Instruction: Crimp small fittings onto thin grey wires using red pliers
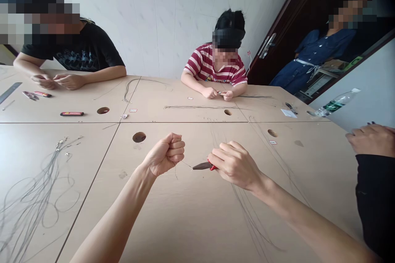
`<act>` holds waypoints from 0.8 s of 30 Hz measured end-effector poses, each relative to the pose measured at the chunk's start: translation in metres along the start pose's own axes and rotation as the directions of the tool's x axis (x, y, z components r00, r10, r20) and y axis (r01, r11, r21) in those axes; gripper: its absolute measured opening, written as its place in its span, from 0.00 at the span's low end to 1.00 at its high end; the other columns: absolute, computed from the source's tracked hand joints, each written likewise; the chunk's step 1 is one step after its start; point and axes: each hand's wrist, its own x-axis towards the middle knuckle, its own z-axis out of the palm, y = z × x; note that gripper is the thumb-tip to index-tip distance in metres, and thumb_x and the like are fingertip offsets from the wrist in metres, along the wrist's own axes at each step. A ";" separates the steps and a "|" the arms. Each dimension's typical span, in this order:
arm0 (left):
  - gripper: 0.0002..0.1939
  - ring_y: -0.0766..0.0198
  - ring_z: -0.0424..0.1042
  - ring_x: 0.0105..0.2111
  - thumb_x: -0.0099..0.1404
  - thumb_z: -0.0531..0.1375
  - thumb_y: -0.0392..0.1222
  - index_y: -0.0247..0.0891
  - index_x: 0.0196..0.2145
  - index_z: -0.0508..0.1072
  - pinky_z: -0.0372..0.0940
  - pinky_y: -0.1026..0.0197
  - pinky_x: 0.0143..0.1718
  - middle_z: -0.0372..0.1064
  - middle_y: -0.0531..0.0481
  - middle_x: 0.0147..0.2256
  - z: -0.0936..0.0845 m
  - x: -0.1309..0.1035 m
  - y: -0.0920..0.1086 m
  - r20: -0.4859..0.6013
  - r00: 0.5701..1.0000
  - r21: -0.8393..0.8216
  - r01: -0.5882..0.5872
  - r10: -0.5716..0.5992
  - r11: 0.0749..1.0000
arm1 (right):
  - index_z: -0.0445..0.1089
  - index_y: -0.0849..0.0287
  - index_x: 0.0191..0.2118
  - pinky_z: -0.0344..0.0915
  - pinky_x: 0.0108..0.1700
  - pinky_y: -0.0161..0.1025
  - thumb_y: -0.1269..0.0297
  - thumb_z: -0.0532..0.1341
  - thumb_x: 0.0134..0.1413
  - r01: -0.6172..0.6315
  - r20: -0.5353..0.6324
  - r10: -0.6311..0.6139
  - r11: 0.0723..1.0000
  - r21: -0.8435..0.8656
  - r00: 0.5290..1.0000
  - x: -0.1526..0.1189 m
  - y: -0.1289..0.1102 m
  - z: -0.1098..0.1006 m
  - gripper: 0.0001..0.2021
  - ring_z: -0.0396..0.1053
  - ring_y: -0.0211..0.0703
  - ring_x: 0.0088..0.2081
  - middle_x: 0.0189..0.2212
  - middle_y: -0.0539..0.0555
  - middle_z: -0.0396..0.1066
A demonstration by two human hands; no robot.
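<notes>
My left hand (168, 154) is closed in a fist round a thin cord (186, 164), whose loose end hangs below the fingers. A stretch of this cord runs right to the tips of a pair of pliers (202, 166) with dark jaws and red handles. Wrapped round those handles is my right hand (236, 164), its palm turned down. Whether the jaws are fully closed on the cord is too small to tell. Beneath my right hand and forearm, several long grey cords (247, 209) lie along the table.
A bundle of grey cords (46, 185) with metal ends spreads at left on the table (173, 222). Round holes (139, 137) and seams cut the tabletop. Red-black box cutters (72, 114) lie farther back. A bottle (338, 102) lies far right. Other people sit around; a dark sleeve (375, 197) is close right.
</notes>
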 end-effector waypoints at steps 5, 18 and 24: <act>0.20 0.75 0.36 0.14 0.62 0.51 0.30 0.41 0.20 0.44 0.40 0.69 0.11 0.32 0.61 0.19 0.000 0.002 -0.002 -0.008 1.000 -0.001 0.012 -0.012 1.000 | 0.64 0.59 0.24 0.42 0.30 0.38 0.82 0.55 0.51 -0.005 0.001 0.005 1.000 0.001 1.000 -0.003 0.000 0.001 0.12 0.47 0.38 0.25 0.18 0.46 0.58; 0.20 0.76 0.37 0.13 0.61 0.52 0.30 0.42 0.20 0.43 0.41 0.69 0.10 0.32 0.62 0.19 0.002 0.009 -0.010 -0.004 0.999 -0.024 0.041 -0.041 0.999 | 0.65 0.59 0.23 0.42 0.30 0.39 0.82 0.53 0.50 -0.032 0.025 0.032 0.999 0.007 0.999 -0.014 -0.001 0.000 0.13 0.47 0.38 0.25 0.18 0.47 0.59; 0.19 0.76 0.40 0.12 0.62 0.51 0.30 0.41 0.20 0.44 0.42 0.69 0.10 0.33 0.61 0.19 -0.001 0.019 -0.011 0.028 0.999 -0.089 -0.016 0.019 0.996 | 0.65 0.59 0.24 0.42 0.30 0.38 0.82 0.54 0.49 -0.042 0.026 0.041 0.999 0.014 0.999 -0.013 0.003 0.012 0.11 0.49 0.39 0.25 0.18 0.47 0.61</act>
